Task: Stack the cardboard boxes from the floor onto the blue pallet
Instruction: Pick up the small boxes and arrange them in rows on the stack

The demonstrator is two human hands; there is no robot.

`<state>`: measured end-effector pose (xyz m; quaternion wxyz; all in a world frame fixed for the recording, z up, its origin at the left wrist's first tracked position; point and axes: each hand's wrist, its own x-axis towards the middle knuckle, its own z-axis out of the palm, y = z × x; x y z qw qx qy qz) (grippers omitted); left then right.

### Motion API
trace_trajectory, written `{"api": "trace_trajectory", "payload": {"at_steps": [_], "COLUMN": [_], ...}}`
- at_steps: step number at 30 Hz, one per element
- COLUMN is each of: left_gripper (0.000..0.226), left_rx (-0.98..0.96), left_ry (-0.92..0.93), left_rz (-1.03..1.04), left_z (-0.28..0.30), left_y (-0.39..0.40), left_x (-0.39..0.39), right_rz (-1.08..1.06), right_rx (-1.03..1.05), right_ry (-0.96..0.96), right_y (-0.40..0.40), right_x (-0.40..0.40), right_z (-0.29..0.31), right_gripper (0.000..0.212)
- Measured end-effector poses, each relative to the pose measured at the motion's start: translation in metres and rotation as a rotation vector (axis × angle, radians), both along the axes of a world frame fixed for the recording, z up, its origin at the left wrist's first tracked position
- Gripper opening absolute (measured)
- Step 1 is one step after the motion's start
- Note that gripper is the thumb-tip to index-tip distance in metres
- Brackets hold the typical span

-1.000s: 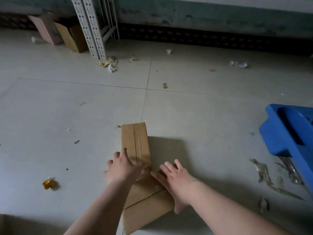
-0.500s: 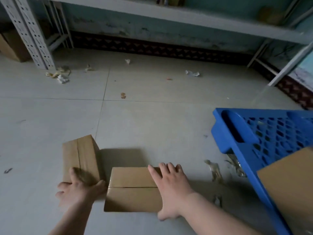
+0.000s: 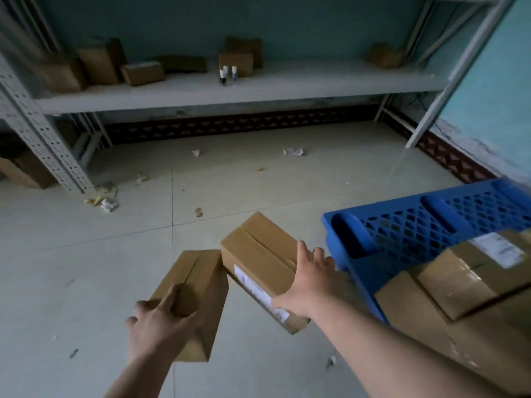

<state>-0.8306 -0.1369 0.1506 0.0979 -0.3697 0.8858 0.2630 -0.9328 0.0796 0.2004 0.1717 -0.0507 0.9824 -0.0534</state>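
My left hand point(image 3: 161, 326) grips one small cardboard box point(image 3: 192, 294); my right hand point(image 3: 310, 280) clasps the labelled box point(image 3: 258, 254). Blue pallet point(image 3: 359, 271) sits just right: I should set them level beside the stacked boxes point(image 3: 459, 288).

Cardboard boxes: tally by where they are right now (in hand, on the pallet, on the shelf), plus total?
In hand: 2, narrow box in left hand, labelled box in right hand
On blue pallet: 2 visible, upper box, lower box
On shelf: about 7, blurred
Floor, far left: 1
Total: about 12
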Motion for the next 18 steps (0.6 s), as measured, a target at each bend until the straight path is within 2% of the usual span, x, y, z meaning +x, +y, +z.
{"api": "trace_trajectory", "payload": {"at_steps": [5,9,13,18], "left_gripper": [0.074,0.073,0.074,0.078], "left_rx": [-0.055,-0.092,-0.067,-0.021], "left_ry": [0.132,0.156,0.189,0.266], "left_rz": [-0.17,-0.306,-0.429,-0.616], "left_z": [0.131,0.211,0.257,0.277], "left_y": [0.037,0.094,0.171,0.277], "left_x": [-0.012,-0.018,-0.019,-0.018], "right_rz": [-0.282,-0.489,-0.661,-0.91], "right_rx": [-0.173,-0.247,-0.305,-0.429], "right_ry": [0.017,0.063,0.113,0.166], "right_y": [0.052,0.102,0.169,0.27], "right_x": [0.025,0.049,0.078,0.107], "right_z": [0.103,0.173,0.217,0.236], "right_gripper": [0.122,0.122,0.12,0.104]}}
